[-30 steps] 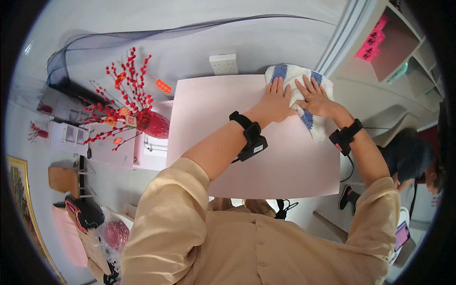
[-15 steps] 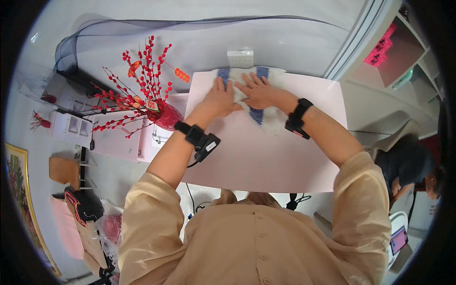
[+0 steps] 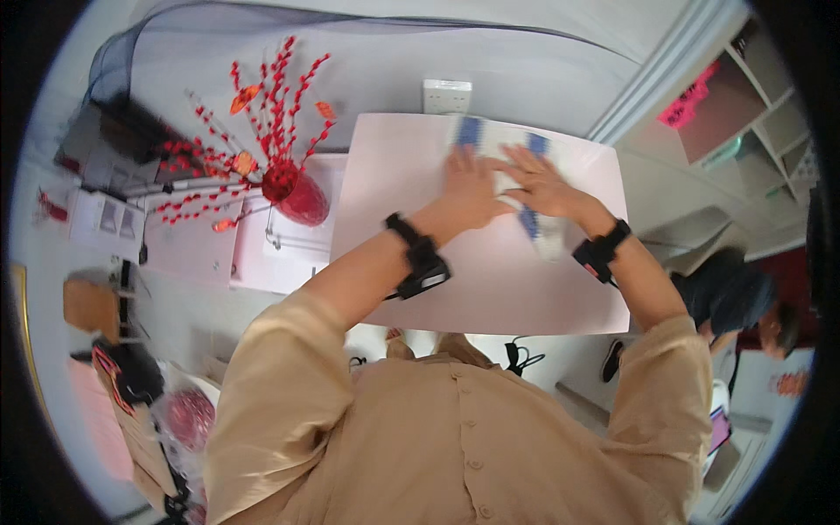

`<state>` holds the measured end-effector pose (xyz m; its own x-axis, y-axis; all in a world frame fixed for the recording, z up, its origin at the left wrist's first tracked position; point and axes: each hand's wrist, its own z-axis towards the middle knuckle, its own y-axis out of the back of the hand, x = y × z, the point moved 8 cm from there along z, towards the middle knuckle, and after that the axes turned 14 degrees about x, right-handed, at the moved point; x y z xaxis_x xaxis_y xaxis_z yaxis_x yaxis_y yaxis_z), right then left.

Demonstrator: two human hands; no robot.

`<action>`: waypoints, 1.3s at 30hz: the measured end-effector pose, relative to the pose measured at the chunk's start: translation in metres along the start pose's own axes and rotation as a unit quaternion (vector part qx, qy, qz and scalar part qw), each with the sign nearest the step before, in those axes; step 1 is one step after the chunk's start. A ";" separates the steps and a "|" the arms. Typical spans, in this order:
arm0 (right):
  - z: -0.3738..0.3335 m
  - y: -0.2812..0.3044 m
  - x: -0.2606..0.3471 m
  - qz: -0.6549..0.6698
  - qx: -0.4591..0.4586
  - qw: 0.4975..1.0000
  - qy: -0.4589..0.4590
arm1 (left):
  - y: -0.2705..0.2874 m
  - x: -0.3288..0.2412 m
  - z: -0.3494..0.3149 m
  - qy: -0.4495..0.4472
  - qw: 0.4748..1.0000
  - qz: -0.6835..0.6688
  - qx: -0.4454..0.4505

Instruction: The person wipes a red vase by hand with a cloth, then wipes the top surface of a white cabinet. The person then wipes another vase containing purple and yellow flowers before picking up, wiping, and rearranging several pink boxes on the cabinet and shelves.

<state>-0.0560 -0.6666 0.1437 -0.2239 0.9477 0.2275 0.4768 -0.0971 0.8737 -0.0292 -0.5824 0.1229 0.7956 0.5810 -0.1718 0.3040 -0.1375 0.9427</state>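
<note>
A white towel with blue stripes [image 3: 551, 229] lies on the far right part of the pink tabletop [image 3: 411, 289]. My left hand [image 3: 472, 188] rests flat on the towel's left part, fingers stretched toward the wall. Beside it my right hand [image 3: 542, 185] presses on the cloth with its fingers spread. The hands are close together, the right one's fingertips near the left hand. Both hands are a little blurred, and part of the towel is hidden beneath them. A black strapped device sits on each wrist.
Left of the table, a red vase [image 3: 304, 199] holds tall branches with red berries. A wall socket [image 3: 446, 96] is just behind the table's far edge. Shelves [image 3: 744, 114] stand at the far right. Another person [image 3: 735, 297] is at the right, beyond the table.
Both my hands have slid to the right across the tabletop, taking the towel along. The whole view has also shifted slightly.
</note>
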 end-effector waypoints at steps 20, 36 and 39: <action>-0.064 -0.078 0.151 0.073 -0.069 0.995 -0.025 | -0.033 -0.015 -0.174 -0.210 0.973 -0.097 0.000; -0.033 -0.075 0.243 0.049 -0.179 0.981 0.065 | -0.065 0.029 -0.249 -0.076 0.991 -0.098 -0.042; -0.068 -0.081 0.209 0.062 -0.197 0.979 0.003 | -0.063 -0.007 -0.225 -0.140 0.985 -0.096 -0.024</action>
<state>-0.1997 -0.4815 0.1496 -0.1909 0.9195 0.3436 0.1371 -0.3217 0.9369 -0.1711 -0.3974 0.1292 0.8410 0.3482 -0.4141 0.4432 -0.0045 0.8964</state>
